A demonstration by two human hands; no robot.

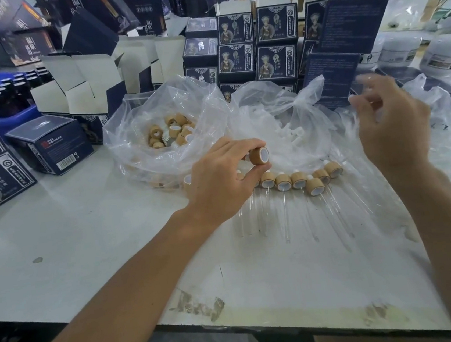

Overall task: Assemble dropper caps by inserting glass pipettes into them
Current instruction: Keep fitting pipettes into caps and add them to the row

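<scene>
The dropper cap (259, 155) was in your left hand (220, 182), pinched between thumb and forefinger just above the bench (88, 256), with its white open face turned to the right, toward your other hand. Your right hand (390, 126) was raised well apart from the cap, over the clear bag of pipettes (283, 124) at the far right; its fingers (362, 101) were loosely curled and blurred, and I could not tell if they held a glass pipette. In my judgement the coming move depended on this: the pipette must come from the right, with its long axis in line with the cap's opening. Below the cap, a row of finished droppers (298, 180) lay on the bench, caps away from you and glass tubes pointing toward you. The second bag (157, 128), behind the left hand, held loose wooden caps. The dark blue cartons (275, 24) carried Chinese characters and a figure drawing, too small to read; one box (49, 143) showed a barcode.
</scene>
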